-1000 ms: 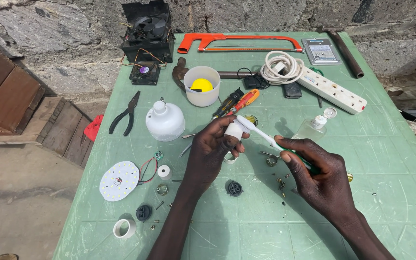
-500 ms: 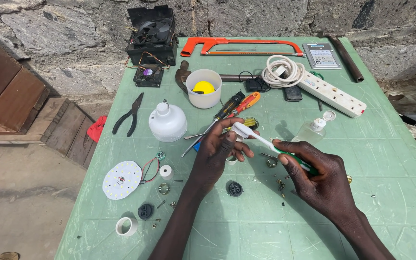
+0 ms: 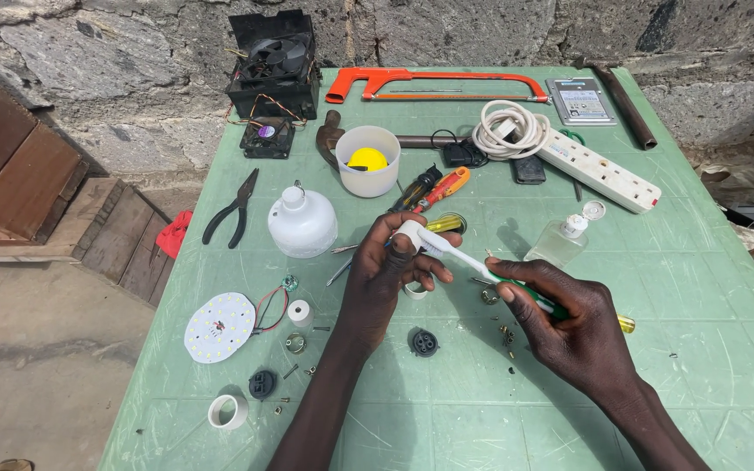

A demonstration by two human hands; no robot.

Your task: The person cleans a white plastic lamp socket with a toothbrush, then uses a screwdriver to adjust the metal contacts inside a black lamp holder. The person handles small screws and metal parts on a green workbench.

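Closest to me there's one roll of white tape point(image 3: 226, 411) near the front left edge of the green table point(image 3: 726, 349), then two black round plugs point(image 3: 261, 384), one by the tape and one between my forearms, plus a scatter of small screws I can't count properly. Left of those sits one round white LED board point(image 3: 217, 327) with red and black wires.

Middle of the table: my right hand point(image 3: 569, 327) is closed around a white and green toothbrush point(image 3: 473, 262), bristle end up against a small white cap-like part point(image 3: 409, 234) that my left hand point(image 3: 386, 270) pinches between thumb and fingertips, held just above the table.

Past the hands: one white bulb dome point(image 3: 303, 222), one pair of black pliers point(image 3: 230, 208), two screwdrivers lying side by side, one clear bottle point(image 3: 560, 240) with its cap off beside it, and one white cup point(image 3: 367, 160) with something yellow inside.

At the far edge: one orange hacksaw point(image 3: 434, 83), one white power strip point(image 3: 599, 170) with coiled cable, two black fans point(image 3: 272, 61), and one flat grey drive point(image 3: 579, 100) with a pale rectangular label on top.
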